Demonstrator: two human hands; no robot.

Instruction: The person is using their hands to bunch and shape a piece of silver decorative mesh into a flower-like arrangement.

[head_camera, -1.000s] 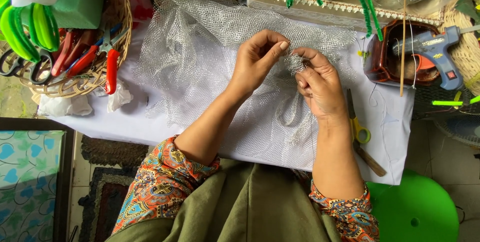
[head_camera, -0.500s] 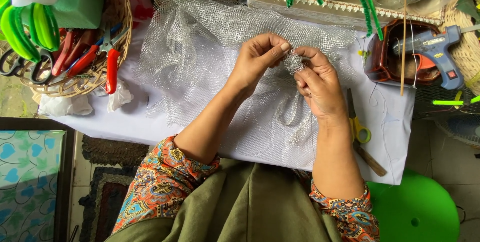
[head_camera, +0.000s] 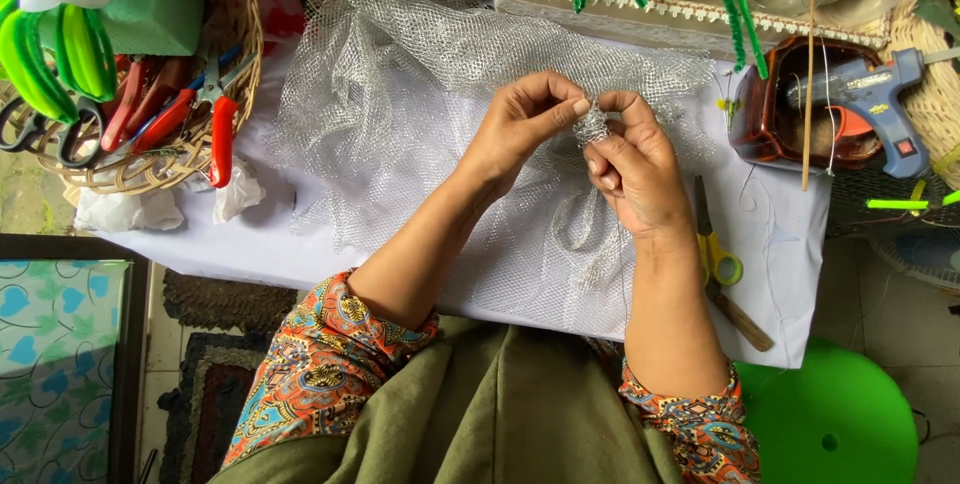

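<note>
A large sheet of silver mesh netting [head_camera: 420, 114] lies crumpled across a white-covered table [head_camera: 790, 234]. My left hand [head_camera: 525, 129] and my right hand [head_camera: 632, 169] meet above the middle of the table. Both pinch a small gathered bunch of the silver mesh [head_camera: 592, 126] between thumbs and fingertips. A thin strand hangs down from the bunch past my right wrist. Both forearms reach in from patterned orange sleeves at the bottom.
A wicker basket [head_camera: 215, 149] at the left holds pliers, scissors and green foam. Yellow-handled scissors [head_camera: 718, 259] lie by my right wrist. A blue glue gun [head_camera: 865, 94] rests on a brown dish [head_camera: 760, 119] at the right. A green stool [head_camera: 840, 419] stands below.
My fingers have worked the mesh bunch slightly; the hands stay in nearly the same place, still pinching it together.
</note>
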